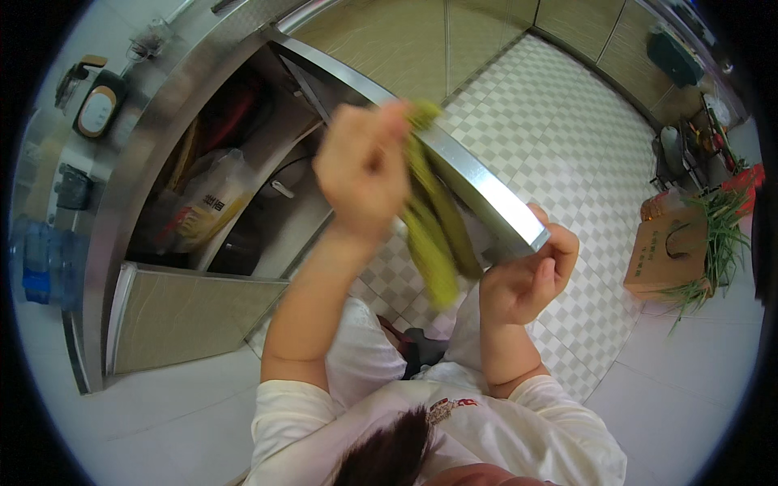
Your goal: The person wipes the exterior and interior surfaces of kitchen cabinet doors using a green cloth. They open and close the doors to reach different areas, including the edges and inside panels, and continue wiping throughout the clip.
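Note:
A yellow-green cloth (428, 255), blurred, hangs from my left hand (368, 167), whose fingers are closed on it. It hangs along the inner side of an opened cabinet door (486, 182), which has a shiny metal edge. Beside the cloth runs a darker green strip; whether this is another fold or a reflection, I cannot tell. At the door's near corner my right hand (529, 273) grips the edge, with some fingers hidden behind it. To the left the cabinet interior (304, 209) lies exposed.
A plastic bag (209, 203) with printing sits inside the cabinet. A second door (194, 319) stands open at the near left. A kettle (97, 109) and a blue water bottle (45, 264) are on the left. On the right stands a cardboard box (665, 252) with green stalks (723, 237).

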Available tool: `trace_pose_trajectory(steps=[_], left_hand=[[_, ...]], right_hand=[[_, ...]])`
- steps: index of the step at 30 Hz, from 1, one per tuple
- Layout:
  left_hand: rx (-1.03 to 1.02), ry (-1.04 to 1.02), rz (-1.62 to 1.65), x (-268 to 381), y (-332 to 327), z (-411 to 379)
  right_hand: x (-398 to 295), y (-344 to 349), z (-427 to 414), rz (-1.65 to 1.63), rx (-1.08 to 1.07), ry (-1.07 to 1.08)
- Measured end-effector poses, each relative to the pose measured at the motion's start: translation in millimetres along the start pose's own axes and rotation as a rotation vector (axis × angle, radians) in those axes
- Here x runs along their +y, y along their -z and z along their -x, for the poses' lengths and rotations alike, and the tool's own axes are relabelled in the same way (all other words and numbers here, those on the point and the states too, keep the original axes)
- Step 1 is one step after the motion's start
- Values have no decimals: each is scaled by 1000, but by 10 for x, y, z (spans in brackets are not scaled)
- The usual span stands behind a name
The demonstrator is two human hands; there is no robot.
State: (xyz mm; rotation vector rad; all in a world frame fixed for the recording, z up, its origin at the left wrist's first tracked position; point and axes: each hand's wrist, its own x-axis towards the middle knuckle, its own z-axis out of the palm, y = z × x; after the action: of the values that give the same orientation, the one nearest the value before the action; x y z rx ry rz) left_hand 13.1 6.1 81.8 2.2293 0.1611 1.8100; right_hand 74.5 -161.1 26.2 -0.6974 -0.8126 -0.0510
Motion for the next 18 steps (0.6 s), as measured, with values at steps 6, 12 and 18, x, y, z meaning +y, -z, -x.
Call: trace_pose_trajectory(steps=[6,12,18], left_hand=[[168,166,-15,-647,-8,-159],[2,207,9,111,-32,-2],[-128,-7,326,805,-118,212]], right_hand=[[19,-18,-111,37,109,-23],[8,-61,-88,37,174,-37],[2,-42,-52,48,151,-110]])
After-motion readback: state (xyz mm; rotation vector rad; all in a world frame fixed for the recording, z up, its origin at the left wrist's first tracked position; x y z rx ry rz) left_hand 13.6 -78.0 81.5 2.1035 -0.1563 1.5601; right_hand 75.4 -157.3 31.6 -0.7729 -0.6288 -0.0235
